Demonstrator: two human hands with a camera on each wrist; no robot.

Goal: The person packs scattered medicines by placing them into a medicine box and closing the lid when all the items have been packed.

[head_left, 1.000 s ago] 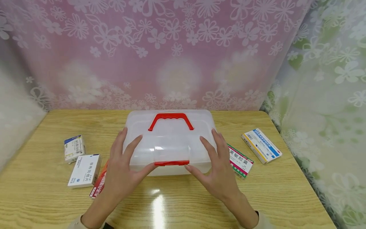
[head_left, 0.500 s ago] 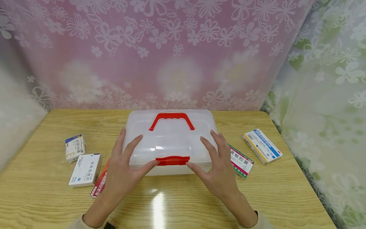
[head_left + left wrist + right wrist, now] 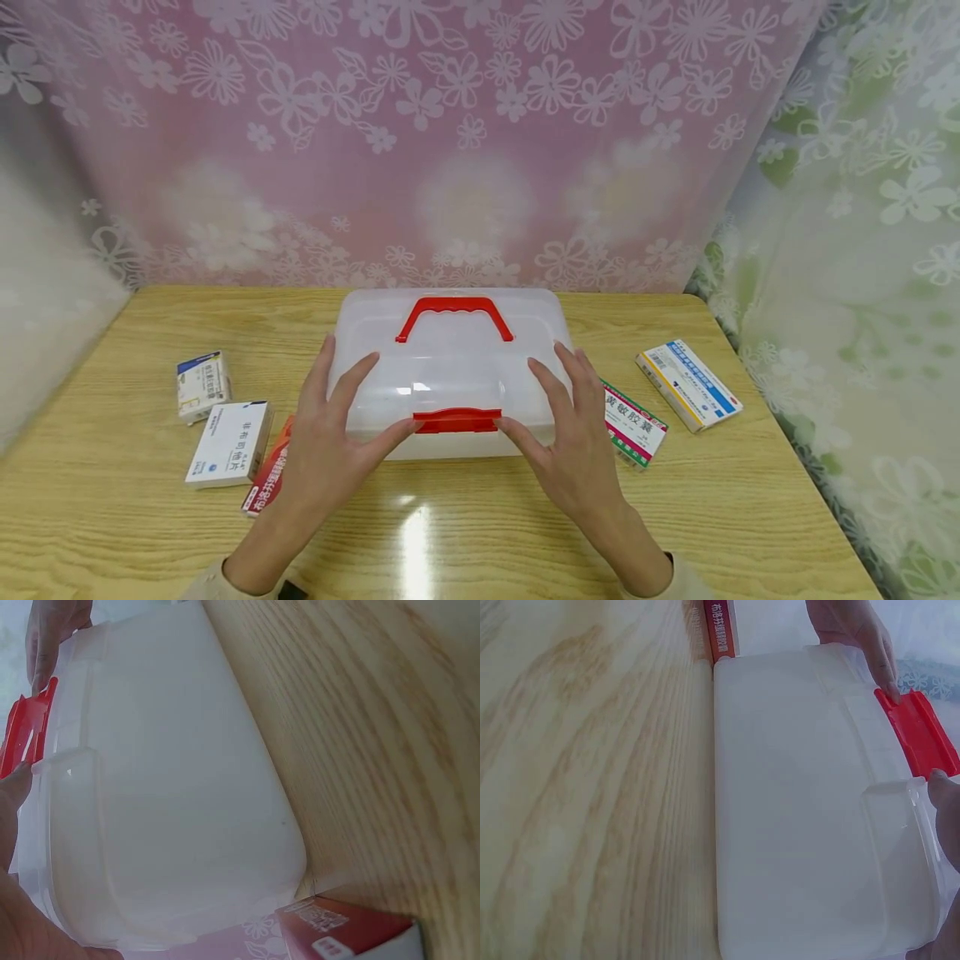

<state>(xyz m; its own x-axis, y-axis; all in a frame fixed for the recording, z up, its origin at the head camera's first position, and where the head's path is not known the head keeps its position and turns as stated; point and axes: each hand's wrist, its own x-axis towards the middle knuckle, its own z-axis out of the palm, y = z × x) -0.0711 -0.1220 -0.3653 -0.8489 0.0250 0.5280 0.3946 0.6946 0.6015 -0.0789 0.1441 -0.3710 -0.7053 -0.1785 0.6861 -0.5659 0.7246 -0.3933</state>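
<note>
A translucent white plastic storage box (image 3: 450, 375) sits at the table's back middle, lid down, with a red carry handle (image 3: 453, 303) on top. On its front edge the red latch (image 3: 457, 421) is swung up; both wrist views show this latch (image 3: 30, 724) sticking outward from the box wall (image 3: 802, 802). My left hand (image 3: 333, 433) spreads over the box's left side, its thumb touching the latch's left end. Mirroring it, my right hand (image 3: 573, 442) spreads over the right side, thumb at the latch's right end. Their fingers reach over the lid and sides.
Left of the box lie a small white-and-blue medicine box (image 3: 204, 387), a white one (image 3: 229, 444) and a red one (image 3: 270, 479), partly behind my left hand. To the right lie a green-and-pink one (image 3: 634, 425) and a blue-and-white one (image 3: 690, 383). Floral curtains (image 3: 480, 167) hang behind the table.
The red latch has tipped up from lying flat, and its broad face now shows. Both thumbs remain at its ends, with the hands in nearly the same place. The box stays put.
</note>
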